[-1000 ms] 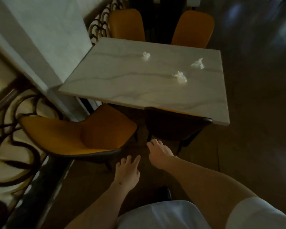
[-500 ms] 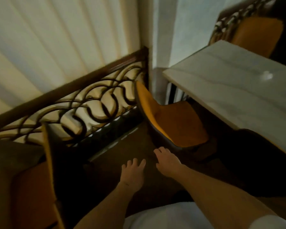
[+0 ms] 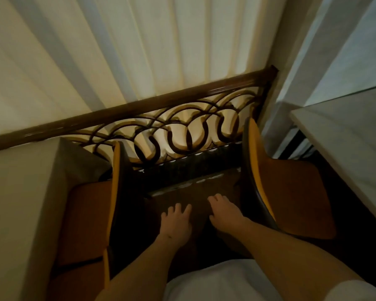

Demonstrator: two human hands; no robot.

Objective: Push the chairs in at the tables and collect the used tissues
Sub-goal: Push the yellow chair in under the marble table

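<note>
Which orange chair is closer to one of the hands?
The right-hand orange chair: its backrest edge sits right beside the right hand, while the left-hand orange chair stands farther from the left hand.

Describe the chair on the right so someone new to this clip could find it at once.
Start at the dark scrollwork railing under the pale curtain. At its right end stands the orange padded chair with a dark shell back, beside the pale marble table. Unlike the orange chair on the left, its seat is pulled out, not tucked under.

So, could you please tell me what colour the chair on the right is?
Orange-yellow, with a dark edge on the chair; the head view shows it.
</note>
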